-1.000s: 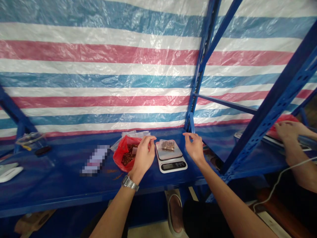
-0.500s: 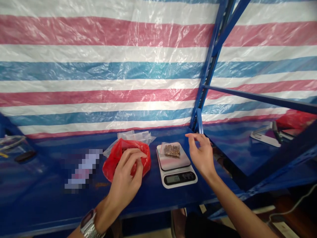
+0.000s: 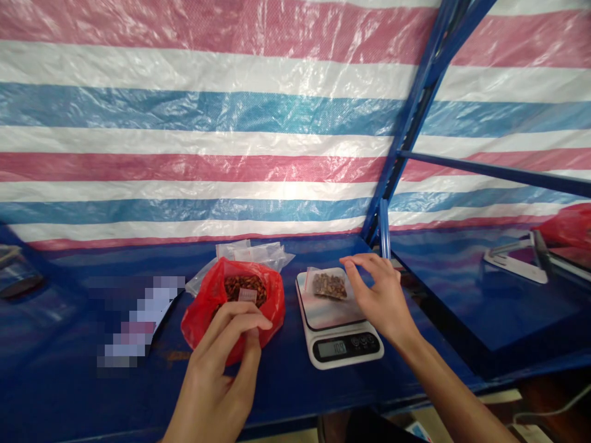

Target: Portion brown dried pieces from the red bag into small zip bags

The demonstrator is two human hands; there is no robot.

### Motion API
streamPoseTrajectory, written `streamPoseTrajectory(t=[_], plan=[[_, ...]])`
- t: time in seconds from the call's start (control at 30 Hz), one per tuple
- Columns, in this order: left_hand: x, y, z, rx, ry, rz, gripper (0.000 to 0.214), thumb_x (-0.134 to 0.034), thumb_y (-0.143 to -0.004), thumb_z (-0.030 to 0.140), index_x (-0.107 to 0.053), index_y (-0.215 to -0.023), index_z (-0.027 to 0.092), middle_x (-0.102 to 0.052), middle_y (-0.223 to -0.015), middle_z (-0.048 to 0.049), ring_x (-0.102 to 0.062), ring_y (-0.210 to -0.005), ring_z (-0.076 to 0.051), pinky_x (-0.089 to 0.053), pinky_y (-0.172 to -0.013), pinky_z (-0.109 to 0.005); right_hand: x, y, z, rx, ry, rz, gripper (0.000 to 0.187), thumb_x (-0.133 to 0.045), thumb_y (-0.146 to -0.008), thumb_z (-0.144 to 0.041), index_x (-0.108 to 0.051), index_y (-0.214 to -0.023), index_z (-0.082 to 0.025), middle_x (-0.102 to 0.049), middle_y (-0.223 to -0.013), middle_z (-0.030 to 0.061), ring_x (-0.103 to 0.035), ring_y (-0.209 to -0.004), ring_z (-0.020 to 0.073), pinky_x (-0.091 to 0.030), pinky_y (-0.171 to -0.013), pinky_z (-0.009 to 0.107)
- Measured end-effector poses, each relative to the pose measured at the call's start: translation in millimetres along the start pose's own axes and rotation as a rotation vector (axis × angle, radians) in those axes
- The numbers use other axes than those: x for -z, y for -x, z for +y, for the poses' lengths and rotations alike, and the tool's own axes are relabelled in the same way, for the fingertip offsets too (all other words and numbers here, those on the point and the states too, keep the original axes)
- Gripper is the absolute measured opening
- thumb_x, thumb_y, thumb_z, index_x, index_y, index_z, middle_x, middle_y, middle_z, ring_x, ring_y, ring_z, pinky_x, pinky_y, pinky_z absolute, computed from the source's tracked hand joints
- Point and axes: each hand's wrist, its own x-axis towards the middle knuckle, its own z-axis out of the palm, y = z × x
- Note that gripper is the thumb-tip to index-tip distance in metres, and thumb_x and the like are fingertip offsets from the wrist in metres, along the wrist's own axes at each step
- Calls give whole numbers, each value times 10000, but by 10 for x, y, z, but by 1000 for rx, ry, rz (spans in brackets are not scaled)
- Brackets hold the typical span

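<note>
A red plastic bag lies open on the blue shelf, showing brown seeds and a small white slip inside. My left hand is at the bag's near edge with thumb and fingers pinched together; what they hold is hidden. To the right stands a white digital scale with a small clear pouch of seeds on its pan. My right hand hovers over the scale's right side with its fingers spread, the fingertips just beside the pouch and holding nothing.
Several empty clear pouches lie behind the red bag. A blurred patch covers something on the left. A blue upright post rises right of the scale. A white object and another red bag sit far right. A striped tarp backs the shelf.
The view has dropped and come closer. My left hand drew back from beside the scale to the red bag's near edge. My right hand moved in toward the pouch. Another person's hands left view.
</note>
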Motion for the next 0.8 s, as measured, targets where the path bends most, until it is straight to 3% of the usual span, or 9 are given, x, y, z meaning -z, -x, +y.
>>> streamPoseTrajectory(t=[0.17, 0.37, 0.47, 0.57, 0.8], plan=[[19, 15, -17, 7, 22, -13, 162, -556, -951, 215, -692, -921, 297, -697, -1008, -40, -711, -947, -184, -582, -807, -263, -103, 92, 55, 122, 87, -210, 309, -645, -936, -484, -735, -1169, -302, -744, -1196, 55, -578, -1167, 323, -362, -980, 485], [38, 21, -52, 103, 69, 1, 156, -548, -957, 279, -694, -906, 290, -711, -983, -42, -712, -917, -201, -582, -783, -283, -168, 85, 39, 141, 99, -220, 262, -681, -917, -396, -741, -1154, -303, -767, -1102, 62, -601, -1134, 319, -374, -970, 492], [7, -5, -95, 268, 171, -1, 166, -561, -955, 358, -704, -963, 273, -730, -955, -38, -716, -887, -202, -573, -801, -292, -156, 48, -127, 140, -21, -210, 223, -670, -931, -382, -735, -1134, -316, -763, -1121, 47, -626, -1095, 292, -399, -964, 478], [-35, -60, -143, 460, 337, -39, 291, -587, -930, 479, -705, -1042, 237, -721, -867, -39, -699, -783, -197, -557, -726, -289, -159, 54, -412, 236, -146, -255, 241, -672, -942, -375, -713, -1175, -332, -751, -1148, 46, -622, -1105, 283, -426, -962, 462], [46, -161, -233, 595, 564, -143, 366, -650, -860, 565, -679, -812, 203, -472, -541, 55, -402, -489, -108, -349, -502, -235, -256, 148, -908, 402, -241, -331, 201, -676, -952, -314, -709, -1150, -331, -748, -1134, 52, -623, -1117, 287, -429, -953, 461]])
